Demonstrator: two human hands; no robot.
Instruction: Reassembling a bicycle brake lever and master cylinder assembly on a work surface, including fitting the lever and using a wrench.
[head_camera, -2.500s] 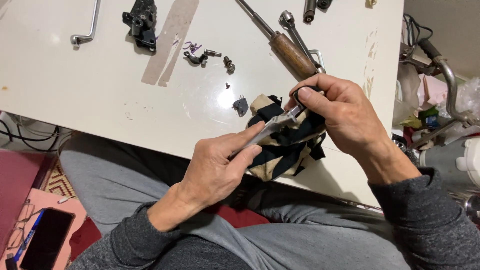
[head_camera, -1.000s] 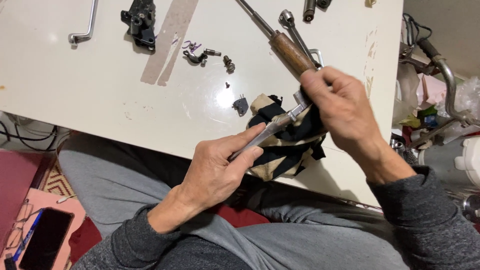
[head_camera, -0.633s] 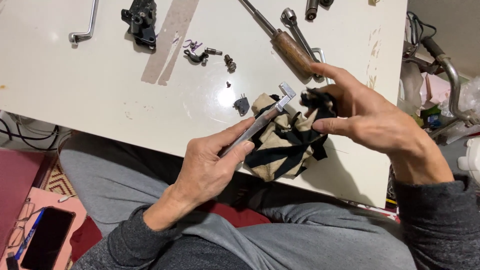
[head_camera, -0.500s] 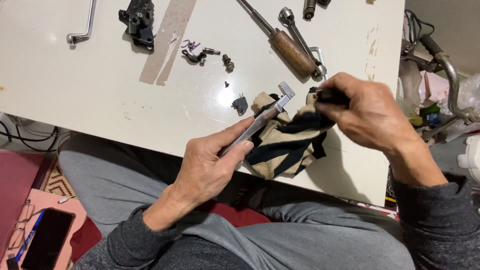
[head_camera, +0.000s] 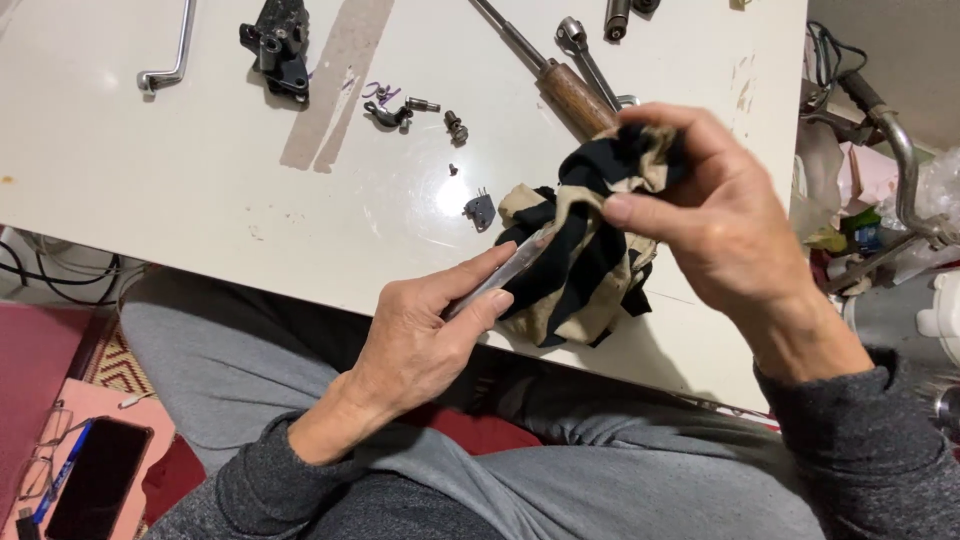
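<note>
A left hand (head_camera: 425, 335) grips a slim metal tool (head_camera: 500, 282), its tip pointing toward two o'clock into a tan-and-black striped rag (head_camera: 585, 255). The right hand (head_camera: 700, 205) pinches the rag's top above the white worktop (head_camera: 200, 180).

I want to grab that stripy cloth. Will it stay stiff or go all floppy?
Probably floppy: the black and tan cloth droops in folds from the right hand and bunches on the white table. It likely weighs little, since fingertips alone lift it. It seems to wrap easily around the metal piece in the left hand.
</note>
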